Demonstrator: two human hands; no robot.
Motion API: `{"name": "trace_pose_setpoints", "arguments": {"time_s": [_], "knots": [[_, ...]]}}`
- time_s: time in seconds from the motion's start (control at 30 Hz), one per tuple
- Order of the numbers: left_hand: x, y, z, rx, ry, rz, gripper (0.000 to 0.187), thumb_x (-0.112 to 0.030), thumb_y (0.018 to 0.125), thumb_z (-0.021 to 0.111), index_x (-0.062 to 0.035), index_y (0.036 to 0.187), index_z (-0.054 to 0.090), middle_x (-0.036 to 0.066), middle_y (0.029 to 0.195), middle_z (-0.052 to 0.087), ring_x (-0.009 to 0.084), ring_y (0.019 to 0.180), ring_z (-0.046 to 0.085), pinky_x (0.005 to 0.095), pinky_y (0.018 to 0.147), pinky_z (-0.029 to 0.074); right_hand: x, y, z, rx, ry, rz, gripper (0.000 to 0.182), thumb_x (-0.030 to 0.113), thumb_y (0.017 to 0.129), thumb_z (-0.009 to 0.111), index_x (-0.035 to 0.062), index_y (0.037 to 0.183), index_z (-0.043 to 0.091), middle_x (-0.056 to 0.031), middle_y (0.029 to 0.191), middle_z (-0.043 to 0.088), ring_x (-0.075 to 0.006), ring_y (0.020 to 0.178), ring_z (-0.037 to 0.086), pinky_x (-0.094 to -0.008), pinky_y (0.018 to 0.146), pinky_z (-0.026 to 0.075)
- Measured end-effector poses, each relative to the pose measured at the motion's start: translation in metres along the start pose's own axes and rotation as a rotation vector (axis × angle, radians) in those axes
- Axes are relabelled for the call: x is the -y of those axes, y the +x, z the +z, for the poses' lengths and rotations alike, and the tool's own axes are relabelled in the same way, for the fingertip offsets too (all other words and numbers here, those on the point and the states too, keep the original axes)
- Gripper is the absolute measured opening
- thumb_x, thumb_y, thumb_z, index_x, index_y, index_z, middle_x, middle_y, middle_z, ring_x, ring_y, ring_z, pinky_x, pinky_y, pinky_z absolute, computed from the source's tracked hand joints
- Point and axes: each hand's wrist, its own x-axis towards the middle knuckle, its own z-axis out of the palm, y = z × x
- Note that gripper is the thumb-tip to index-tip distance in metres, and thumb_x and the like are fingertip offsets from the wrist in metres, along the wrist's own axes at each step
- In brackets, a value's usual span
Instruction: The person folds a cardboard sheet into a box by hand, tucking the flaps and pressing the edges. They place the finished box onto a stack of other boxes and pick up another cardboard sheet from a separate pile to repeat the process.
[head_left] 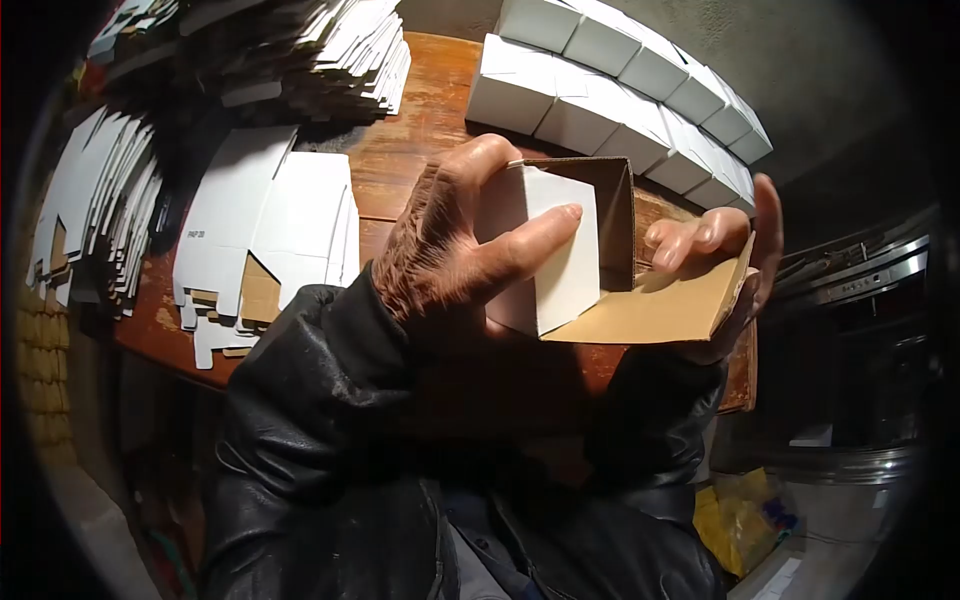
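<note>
A small cardboard box point(568, 262), white outside and brown inside, is held up over the front of the table, partly folded. My left hand point(465, 235) grips it from the left, with the thumb lying along a white flap and the other fingers behind the box, mostly hidden. On the right, my right hand point(735, 255) holds the brown inner side of an open flap point(665, 308); its fingers curl over the flap's outer edge and part of the palm is behind it.
Finished white boxes point(615, 110) stand in two rows at the back right of the wooden table point(440, 75). Flat white cardboard blanks point(270, 220) lie at the left, near stacked blanks point(90, 200) and a taller pile point(350, 60). A yellow bag point(740, 520) sits low on the right.
</note>
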Motion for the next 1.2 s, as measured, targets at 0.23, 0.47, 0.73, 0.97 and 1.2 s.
{"name": "trace_pose_setpoints", "arguments": {"time_s": [0.23, 0.47, 0.73, 0.97, 1.2], "knots": [[-0.012, 0.001, -0.011, 0.051, -0.001, -0.051, 0.062, -0.022, 0.063, 0.084, -0.0121, 0.121, 0.062, 0.021, 0.124, 0.043, 0.0365, 0.111, 0.053, 0.0446, 0.090, 0.050, -0.011, -0.004, -0.003, -0.102, -0.797, -0.298, 0.069, 0.061, 0.100, 0.033, 0.0002, 0.129, 0.049, -0.0242, 0.124, 0.053, -0.0323, 0.099, 0.067, -0.0454, 0.087, 0.058], [-0.012, -0.001, 0.004, -0.007, -0.154, -0.081, 0.070, -0.023, 0.059, 0.089, -0.0121, 0.122, 0.061, 0.021, 0.125, 0.042, 0.0374, 0.112, 0.052, 0.0449, 0.094, 0.047, -0.010, 0.000, -0.001, -0.059, -0.934, -0.416, 0.057, 0.048, 0.104, 0.025, 0.0021, 0.128, 0.050, -0.0284, 0.124, 0.057, -0.0365, 0.111, 0.062, -0.0479, 0.092, 0.056], [-0.019, -0.003, 0.006, 0.084, -0.227, -0.175, 0.073, -0.018, 0.057, 0.089, -0.0097, 0.124, 0.060, 0.024, 0.127, 0.043, 0.0384, 0.114, 0.050, 0.0450, 0.096, 0.045, -0.002, 0.002, -0.005, 0.027, -0.799, -0.054, 0.045, 0.039, 0.102, 0.046, -0.0009, 0.113, 0.065, -0.0209, 0.119, 0.064, -0.0275, 0.109, 0.061, -0.0379, 0.095, 0.047], [-0.012, -0.008, 0.010, 0.124, -0.259, -0.130, 0.104, -0.037, 0.058, 0.092, -0.0020, 0.141, 0.039, 0.026, 0.130, 0.042, 0.0408, 0.121, 0.046, 0.0503, 0.099, 0.043, -0.006, -0.001, 0.002, -0.031, -0.554, 0.407, 0.028, 0.025, 0.103, 0.054, -0.0003, 0.104, 0.068, -0.0115, 0.108, 0.066, -0.0157, 0.098, 0.060, -0.0295, 0.088, 0.048], [-0.009, -0.008, 0.009, 0.195, -0.195, -0.144, 0.126, -0.056, 0.057, 0.091, 0.0022, 0.149, 0.027, 0.026, 0.135, 0.039, 0.0400, 0.127, 0.042, 0.0526, 0.106, 0.039, -0.012, -0.002, 0.006, -0.082, -0.477, 0.477, 0.029, 0.027, 0.103, 0.055, 0.0018, 0.103, 0.069, -0.0050, 0.098, 0.068, -0.0098, 0.086, 0.061, -0.0251, 0.077, 0.050]]}}
